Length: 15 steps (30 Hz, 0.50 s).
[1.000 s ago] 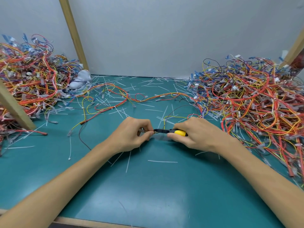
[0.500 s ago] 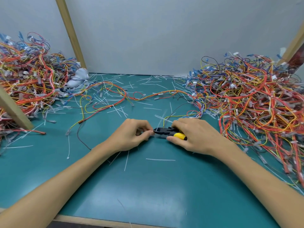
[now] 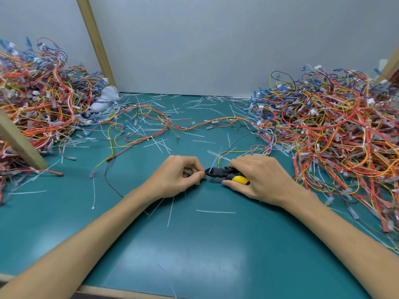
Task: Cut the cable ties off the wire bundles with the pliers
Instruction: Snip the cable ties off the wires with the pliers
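The left hand [image 3: 179,176] pinches a wire [image 3: 187,171] in curled fingers. The right hand [image 3: 260,178], just beside it, is clamped round the pliers [image 3: 218,172], whose nose meets the left fingertips. Wire heaps [image 3: 336,130] flank both hands, and cut ties [image 3: 160,145] litter the bench [image 3: 194,244] beyond.

No legible text, no numbers (wire connectors [image 3: 370,101] too small)

The left wire heap [image 3: 36,108] and right wire heap [image 3: 336,134] flank the surface [image 3: 194,255]; cut ties [image 3: 159,145] lie scattered between them.
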{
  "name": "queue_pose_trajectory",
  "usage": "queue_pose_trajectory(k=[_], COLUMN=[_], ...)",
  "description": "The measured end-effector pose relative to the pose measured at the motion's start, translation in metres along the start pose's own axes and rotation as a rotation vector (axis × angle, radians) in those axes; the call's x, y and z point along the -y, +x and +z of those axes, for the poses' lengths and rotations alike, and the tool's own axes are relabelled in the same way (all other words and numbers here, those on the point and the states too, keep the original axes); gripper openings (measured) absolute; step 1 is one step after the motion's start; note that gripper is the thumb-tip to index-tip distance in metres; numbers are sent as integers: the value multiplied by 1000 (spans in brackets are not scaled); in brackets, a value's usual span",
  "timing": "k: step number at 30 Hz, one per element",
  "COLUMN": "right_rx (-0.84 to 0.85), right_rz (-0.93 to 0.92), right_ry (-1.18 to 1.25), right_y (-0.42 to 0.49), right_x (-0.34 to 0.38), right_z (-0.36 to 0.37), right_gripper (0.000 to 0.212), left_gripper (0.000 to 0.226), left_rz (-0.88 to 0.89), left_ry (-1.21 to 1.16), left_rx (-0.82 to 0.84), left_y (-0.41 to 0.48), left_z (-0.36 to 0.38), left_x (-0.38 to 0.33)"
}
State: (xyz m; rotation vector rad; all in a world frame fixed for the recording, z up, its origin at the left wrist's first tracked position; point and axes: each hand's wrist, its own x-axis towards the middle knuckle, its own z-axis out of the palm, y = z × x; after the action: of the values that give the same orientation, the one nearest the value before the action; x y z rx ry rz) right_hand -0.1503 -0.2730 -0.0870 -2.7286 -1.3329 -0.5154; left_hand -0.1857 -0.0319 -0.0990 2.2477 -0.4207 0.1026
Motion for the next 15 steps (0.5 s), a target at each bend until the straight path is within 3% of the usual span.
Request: queue_pose_trajectory(k=[7, 11, 15], right_rx=[177, 247, 170], right_rz=[97, 107, 124], right_ry=[90, 126, 81], right_y=[7, 12, 2], right_x=[-2, -5, -1], right_z=[-13, -19, -13], right_gripper=[48, 65, 50], left_gripper=[10, 10, 7], left_rz=[103, 134, 92], left_ry=[157, 186, 116], left_rx=[-26, -28, 10], left_y=[-1, -1, 1], left_z=[0, 0, 0], left_x=[-6, -7, -4])
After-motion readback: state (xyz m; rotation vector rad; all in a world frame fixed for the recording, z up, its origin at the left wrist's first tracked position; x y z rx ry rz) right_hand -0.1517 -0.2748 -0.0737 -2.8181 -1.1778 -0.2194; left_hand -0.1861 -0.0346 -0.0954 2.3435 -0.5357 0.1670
